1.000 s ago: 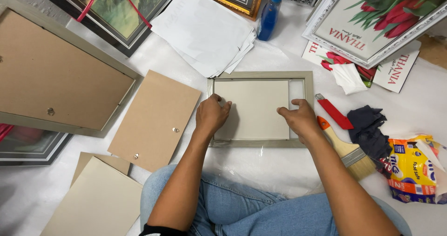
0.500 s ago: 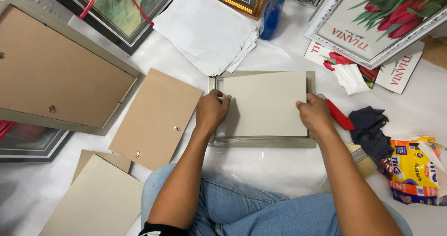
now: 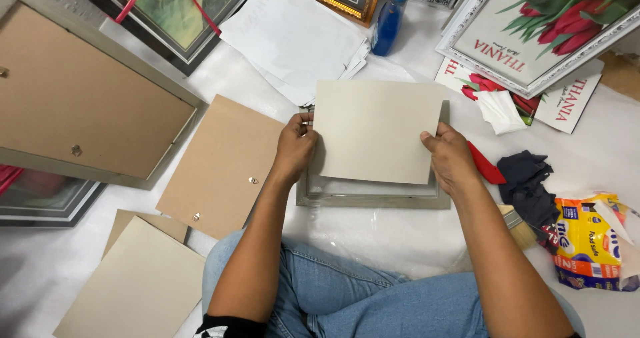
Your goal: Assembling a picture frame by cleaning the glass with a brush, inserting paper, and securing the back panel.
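Both hands are gripping the grey backing board (image 3: pixel 375 131): left hand (image 3: pixel 293 148) pinches its left edge, right hand (image 3: pixel 450 158) clamps the right edge. The board is tilted up just above the small grey frame (image 3: pixel 373 195), which lies flat on the white floor sheet (image 3: pixel 400 238) right in front of the knees.

What could go wrong, I reckon: the grip is only at the two edges, so the thin board could flex or slip out and drop onto the frame. If there's glass in that frame (can't tell from here), a corner hitting it wouldn't be great.

It's pretty cluttered too. A brown backing panel (image 3: pixel 223 165) sits just left of the frame, a red-handled tool (image 3: pixel 485 167) and dark cloth (image 3: pixel 530 185) crowd the right side, and a brush (image 3: pixel 519 225) pokes out by the right forearm. Stack of white paper (image 3: pixel 293 38) and a blue spray bottle (image 3: pixel 389 18) sit at the far side, and a big frame (image 3: pixel 87 105) lies face down far left.
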